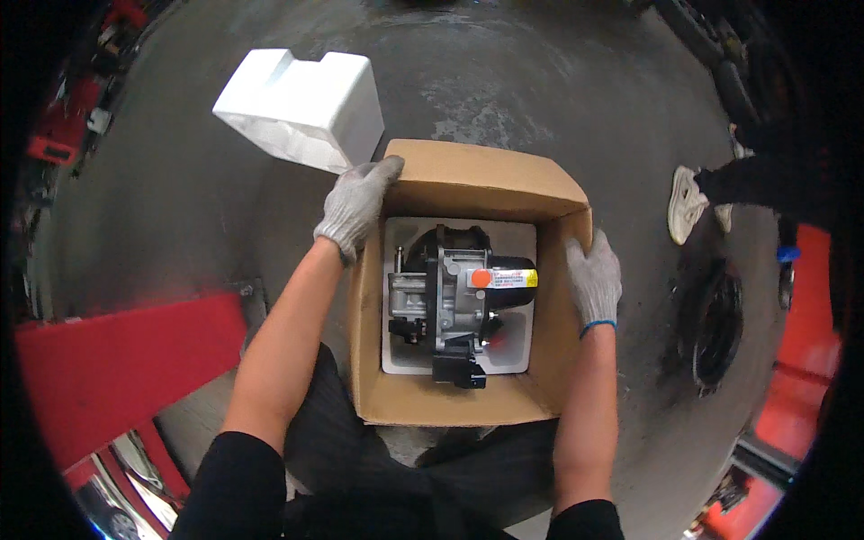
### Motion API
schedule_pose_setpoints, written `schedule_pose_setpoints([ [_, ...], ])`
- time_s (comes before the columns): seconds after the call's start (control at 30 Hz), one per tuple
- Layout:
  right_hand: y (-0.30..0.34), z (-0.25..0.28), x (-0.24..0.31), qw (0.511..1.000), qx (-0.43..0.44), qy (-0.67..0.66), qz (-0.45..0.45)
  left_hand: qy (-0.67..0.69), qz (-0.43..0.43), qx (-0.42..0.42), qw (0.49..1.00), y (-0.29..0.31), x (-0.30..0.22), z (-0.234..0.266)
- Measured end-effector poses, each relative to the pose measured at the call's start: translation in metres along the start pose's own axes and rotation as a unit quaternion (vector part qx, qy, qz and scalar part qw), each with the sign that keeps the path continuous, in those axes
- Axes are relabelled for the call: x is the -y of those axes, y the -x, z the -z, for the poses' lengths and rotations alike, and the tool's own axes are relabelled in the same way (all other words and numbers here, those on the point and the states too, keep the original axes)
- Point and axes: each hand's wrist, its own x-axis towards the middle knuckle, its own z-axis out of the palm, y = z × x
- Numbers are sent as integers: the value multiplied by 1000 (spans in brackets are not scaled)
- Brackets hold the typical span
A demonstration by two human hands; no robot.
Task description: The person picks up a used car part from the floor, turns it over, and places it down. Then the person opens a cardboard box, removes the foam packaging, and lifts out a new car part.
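An open brown cardboard box [486, 160] stands on the floor in front of my legs. Inside it, a metal and black mechanical unit [447, 297] with a labelled black cylinder sits in a white foam base [407, 363]. My left hand [357, 202], in a pale knitted glove, grips the box at its far left corner. On the right wall, my right hand [596, 277] is closed around the rim, also gloved; some of its fingers are hidden. Beyond my left hand, a hollow white foam cover [310, 103] rests tilted, close to the box corner.
To the left is a red panel or ramp [135, 355]. A black tyre [720, 328] lies on the floor to the right, near red equipment [796, 333]. Another person's pale shoe [686, 205] shows at the right. More tyres [733, 90] line the far right.
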Motion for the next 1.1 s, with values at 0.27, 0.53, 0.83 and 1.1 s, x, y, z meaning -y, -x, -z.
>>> schedule_pose_setpoints([
  [0.27, 7, 9, 11, 1000, 14, -21, -17, 23, 2, 18, 1000, -19, 20, -3],
  [0.53, 6, 12, 13, 999, 33, -5, -34, 53, -17, 14, 998, -24, 26, -4],
  [0.83, 1, 9, 4, 999, 39, -22, -23, 96, -23, 17, 995, -23, 25, -4],
  [1.1, 1, -1, -6, 995, -53, -81, 35, 14, -407, -188, 893, 28, -4, -23],
])
